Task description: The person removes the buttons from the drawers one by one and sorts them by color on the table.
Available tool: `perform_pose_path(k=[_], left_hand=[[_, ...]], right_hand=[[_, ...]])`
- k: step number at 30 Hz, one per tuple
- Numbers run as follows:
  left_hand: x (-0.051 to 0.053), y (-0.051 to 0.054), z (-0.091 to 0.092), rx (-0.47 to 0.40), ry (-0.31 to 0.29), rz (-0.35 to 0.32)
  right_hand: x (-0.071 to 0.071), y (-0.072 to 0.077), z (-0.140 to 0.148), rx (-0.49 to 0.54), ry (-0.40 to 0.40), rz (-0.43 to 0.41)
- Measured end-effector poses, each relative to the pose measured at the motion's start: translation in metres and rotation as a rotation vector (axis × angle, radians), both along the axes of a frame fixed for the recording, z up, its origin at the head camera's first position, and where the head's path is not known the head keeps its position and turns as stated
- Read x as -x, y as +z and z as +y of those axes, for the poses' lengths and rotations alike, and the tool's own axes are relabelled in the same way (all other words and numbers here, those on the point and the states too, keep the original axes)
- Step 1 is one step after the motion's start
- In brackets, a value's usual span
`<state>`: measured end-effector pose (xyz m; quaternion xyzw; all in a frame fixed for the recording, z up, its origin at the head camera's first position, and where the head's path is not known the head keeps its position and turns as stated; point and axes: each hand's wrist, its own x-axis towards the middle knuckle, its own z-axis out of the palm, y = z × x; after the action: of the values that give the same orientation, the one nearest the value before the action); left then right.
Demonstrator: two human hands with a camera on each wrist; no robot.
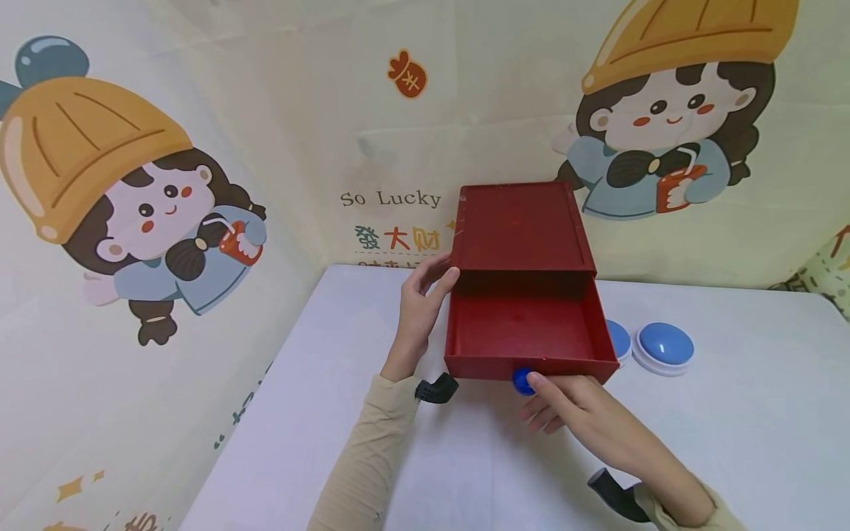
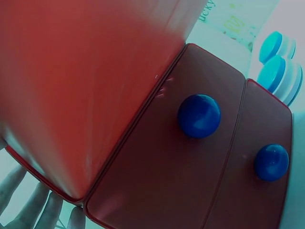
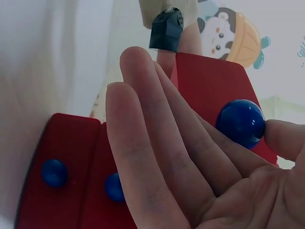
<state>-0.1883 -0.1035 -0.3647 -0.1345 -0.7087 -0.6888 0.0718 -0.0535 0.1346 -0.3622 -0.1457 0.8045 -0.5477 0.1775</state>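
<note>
A small red drawer cabinet (image 1: pixel 518 225) stands at the back of the table. Its top drawer (image 1: pixel 471 367) is pulled far out, and no item shows inside. My right hand (image 1: pixel 587 413) pinches that drawer's blue knob (image 1: pixel 522 381) between thumb and index finger, the other fingers stretched out below. Against the cabinet's left side rests my left hand (image 1: pixel 421 310), its thumb by the front edge. In the left wrist view, two lower drawers sit closed, with a middle knob (image 2: pixel 199 116) and a bottom knob (image 2: pixel 271 162). Its fingers (image 2: pixel 35 205) are only partly visible there.
To the cabinet's right are two round blue-topped, white-based buttons, one in full view (image 1: pixel 666 344) and one (image 1: pixel 619 339) partly hidden by the drawer. A printed cloth (image 1: pixel 372 147) hangs behind the white table (image 1: pixel 319 413).
</note>
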Motion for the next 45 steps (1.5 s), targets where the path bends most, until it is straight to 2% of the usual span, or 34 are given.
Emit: perform_pose_path(k=[3,6,12,26,45], left_hand=[[0.007,-0.010,-0.001,-0.009,0.002,0.008],[0.008,-0.012,-0.001,-0.015,0.004,0.016],[0.006,-0.010,-0.001,-0.015,0.011,0.031],[0.003,-0.006,-0.001,-0.021,0.013,0.010],[0.004,-0.007,-0.001,-0.013,0.013,0.010]], right_hand=[[0.000,-0.001,-0.002,0.004,-0.003,-0.004],[0.000,-0.002,-0.003,0.009,-0.002,-0.003],[0.001,-0.001,-0.005,0.017,0.008,0.010],[0.004,0.002,-0.005,0.016,0.010,0.016],[0.013,0.002,-0.002,0.043,0.022,0.057]])
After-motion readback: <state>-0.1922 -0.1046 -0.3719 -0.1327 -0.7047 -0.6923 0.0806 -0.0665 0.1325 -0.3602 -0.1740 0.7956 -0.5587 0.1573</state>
